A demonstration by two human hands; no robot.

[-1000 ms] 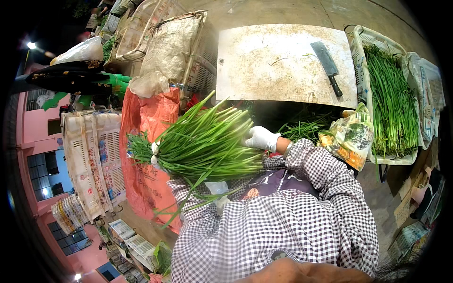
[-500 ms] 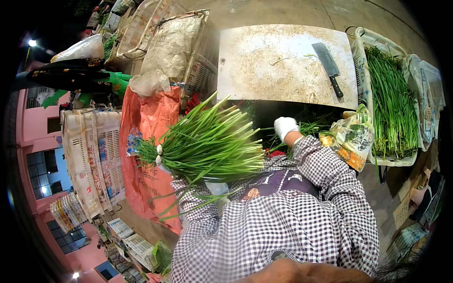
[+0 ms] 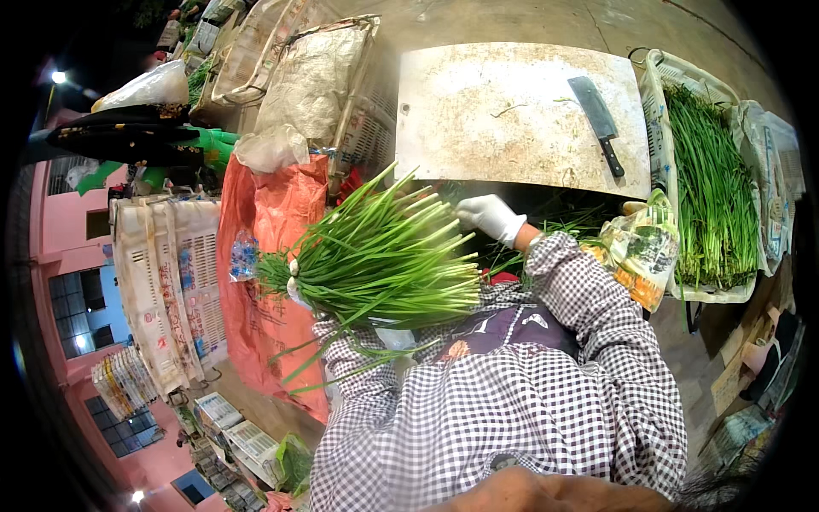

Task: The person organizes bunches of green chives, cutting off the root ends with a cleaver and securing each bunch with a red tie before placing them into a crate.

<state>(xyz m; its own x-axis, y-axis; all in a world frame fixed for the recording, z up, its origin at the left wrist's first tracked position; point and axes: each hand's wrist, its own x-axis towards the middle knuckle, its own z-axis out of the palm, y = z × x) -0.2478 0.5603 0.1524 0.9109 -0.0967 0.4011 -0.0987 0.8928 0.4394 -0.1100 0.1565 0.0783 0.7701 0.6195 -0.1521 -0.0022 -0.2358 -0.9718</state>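
A large bunch of garlic chives (image 3: 384,256) lies across my lap, pale stem ends fanned to the right and green tips to the left. My left hand (image 3: 293,275), in a white glove, wraps round the bunch near its leafy end; most of this hand is hidden under the leaves. Just right of the pale stems is my right hand (image 3: 493,218), also white-gloved, its fingers stretched toward the stem ends with nothing seen in them. Some loose chives hang below my left forearm.
Ahead stands a stained white board (image 3: 512,119) with a black-handled cleaver (image 3: 597,124) on it. To the right, a white crate (image 3: 670,183) holds more chives, beside a printed plastic bag (image 3: 644,247). An orange-red plastic sack (image 3: 286,200) and stacked crates (image 3: 166,286) are at left.
My right hand has moved left and slightly up, from over the dark gap by the board to beside the stem ends. Its fingers have stretched out. The held bunch has hardly moved.
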